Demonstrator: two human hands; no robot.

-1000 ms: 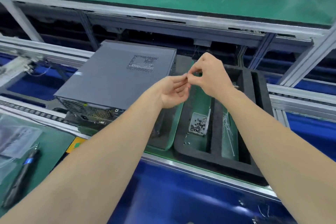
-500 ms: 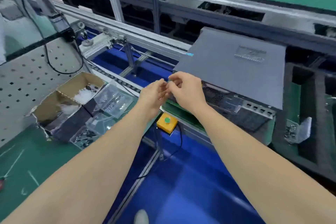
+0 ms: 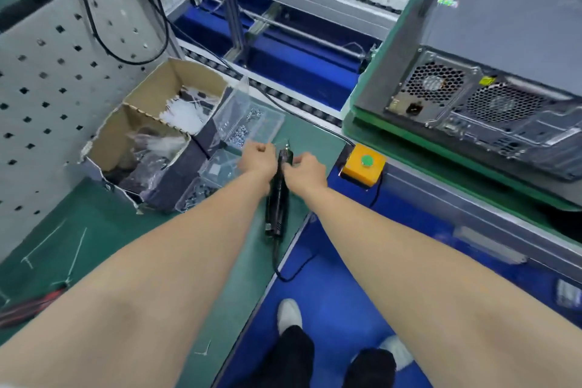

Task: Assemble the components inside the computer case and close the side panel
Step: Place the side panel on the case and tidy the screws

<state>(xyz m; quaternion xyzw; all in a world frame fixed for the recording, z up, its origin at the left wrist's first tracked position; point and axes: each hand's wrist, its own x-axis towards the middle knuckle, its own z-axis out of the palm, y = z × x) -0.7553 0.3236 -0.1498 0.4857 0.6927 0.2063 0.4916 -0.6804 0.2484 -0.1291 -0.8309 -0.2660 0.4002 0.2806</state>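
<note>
The grey computer case (image 3: 504, 25) lies on a green pallet (image 3: 409, 148) on the conveyor at the right, side panel on top, rear fans facing me. A black electric screwdriver (image 3: 275, 198) lies on the green bench with its bit pointing away. My right hand (image 3: 307, 168) is at its upper barrel, fingers curled against it. My left hand (image 3: 256, 156) is just left of the tool, curled into a fist round a small part that is hidden inside it.
A torn cardboard box (image 3: 151, 123) of white cable ties and clear screw boxes (image 3: 248, 126) stand beyond my hands. A yellow box with a green button (image 3: 365, 164) sits at the conveyor edge. A pegboard (image 3: 47, 72) rises at left; loose ties lie on the bench.
I have turned left from the foam tray and the case to the bench. Both hands, joined over a small part before, have separated and dropped to the screwdriver.
</note>
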